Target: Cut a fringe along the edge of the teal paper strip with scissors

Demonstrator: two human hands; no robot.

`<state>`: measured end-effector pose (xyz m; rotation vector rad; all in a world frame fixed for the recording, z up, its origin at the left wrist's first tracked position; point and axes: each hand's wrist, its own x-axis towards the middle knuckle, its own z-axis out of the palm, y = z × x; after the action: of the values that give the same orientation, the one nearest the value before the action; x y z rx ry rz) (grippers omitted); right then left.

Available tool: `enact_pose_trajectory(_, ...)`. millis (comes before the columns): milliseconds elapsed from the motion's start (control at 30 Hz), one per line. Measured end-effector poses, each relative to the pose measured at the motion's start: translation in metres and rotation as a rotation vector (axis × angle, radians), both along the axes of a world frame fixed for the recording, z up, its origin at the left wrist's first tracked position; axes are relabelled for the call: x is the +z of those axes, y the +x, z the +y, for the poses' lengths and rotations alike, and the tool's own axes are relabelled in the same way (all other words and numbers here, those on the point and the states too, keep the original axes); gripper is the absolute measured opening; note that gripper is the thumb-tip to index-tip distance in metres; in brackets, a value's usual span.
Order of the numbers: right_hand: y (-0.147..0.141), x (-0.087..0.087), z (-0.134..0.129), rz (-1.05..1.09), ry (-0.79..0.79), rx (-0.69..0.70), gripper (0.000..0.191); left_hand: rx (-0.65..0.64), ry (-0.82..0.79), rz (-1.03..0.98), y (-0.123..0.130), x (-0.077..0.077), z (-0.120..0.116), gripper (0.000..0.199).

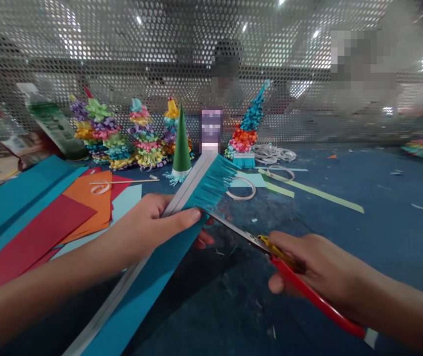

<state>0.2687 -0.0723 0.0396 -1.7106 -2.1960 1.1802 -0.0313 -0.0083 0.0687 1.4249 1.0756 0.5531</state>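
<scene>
A long blue paper strip (152, 282) with a pale band along its left side slants up through the middle of the view. Its upper right edge is cut into a fine fringe. My left hand (167, 220) grips the strip, thumb on top and fingertips underneath, just below the fringe. Red-handled scissors (318, 301) are in my right hand (308, 262), fingers wrapped round the handles. The blades reach left to the strip's edge beside my left thumb and look nearly closed.
A green cone (182, 148) stands beyond the strip, among several colourful fringed paper cones. Blue, red and orange sheets (89, 198) lie at the left. A bottle (54, 123) leans against the perforated metal screen (122, 39). Green strips (322, 194) lie right.
</scene>
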Motion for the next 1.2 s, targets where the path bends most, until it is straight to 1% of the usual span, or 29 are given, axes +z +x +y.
enact_pose_trajectory(67, 0.0, 0.001, 0.0, -0.001, 0.014, -0.004, 0.023, 0.003, 0.017, 0.017, 0.002, 0.004, -0.001, 0.029)
enact_pose_trajectory(133, -0.001, 0.002, 0.001, 0.013, 0.033, 0.001, 0.025, -0.01, 0.049, 0.042, 0.002, 0.006, -0.002, 0.032)
enact_pose_trajectory(200, -0.002, 0.004, 0.002, 0.026, 0.049, 0.002, 0.028, -0.026, 0.049, 0.024, 0.002, 0.007, -0.001, 0.033)
enact_pose_trajectory(267, -0.002, 0.006, 0.003, 0.033, 0.055, 0.003, 0.025, -0.052, 0.008, -0.062, 0.002, 0.006, 0.0, 0.031)
enact_pose_trajectory(333, -0.003, 0.009, 0.004, 0.035, 0.05, 0.011, 0.019, -0.083, -0.067, -0.188, 0.001, 0.004, 0.001, 0.025)
enact_pose_trajectory(400, -0.003, 0.011, 0.004, 0.024, 0.023, 0.002, 0.016, -0.114, -0.143, -0.271, 0.001, 0.002, 0.001, 0.02)
enact_pose_trajectory(500, -0.004, 0.012, 0.001, -0.014, -0.019, -0.041, 0.023, -0.145, -0.208, -0.302, 0.001, 0.001, 0.001, 0.019)
enact_pose_trajectory(633, -0.005, 0.012, -0.001, 0.032, -0.049, -0.051, 0.022, -0.157, -0.222, -0.324, 0.002, 0.004, 0.001, 0.017)
enact_pose_trajectory(733, -0.006, 0.012, -0.002, 0.032, -0.03, -0.06, 0.037, -0.157, -0.243, -0.337, 0.003, 0.006, 0.001, 0.016)
enact_pose_trajectory(767, -0.007, 0.013, -0.002, 0.037, -0.045, -0.061, 0.039, -0.161, -0.249, -0.341, 0.003, 0.006, 0.001, 0.017)
enact_pose_trajectory(867, -0.009, 0.014, -0.003, 0.084, -0.074, -0.053, 0.029, -0.16, -0.258, -0.33, 0.003, 0.005, 0.001, 0.018)
enact_pose_trajectory(933, -0.01, 0.013, -0.002, 0.111, -0.061, -0.041, 0.024, -0.153, -0.267, -0.332, 0.002, 0.005, 0.002, 0.017)
enact_pose_trajectory(1033, -0.01, 0.012, -0.002, 0.12, -0.068, -0.028, 0.022, -0.167, -0.26, -0.337, 0.001, 0.003, 0.002, 0.019)
enact_pose_trajectory(1100, -0.01, 0.012, -0.003, 0.091, -0.062, -0.031, 0.028, -0.166, -0.264, -0.328, 0.0, 0.002, 0.002, 0.02)
enact_pose_trajectory(1200, -0.011, 0.013, -0.005, 0.035, -0.04, -0.045, 0.042, -0.152, -0.301, -0.334, 0.001, 0.003, 0.003, 0.019)
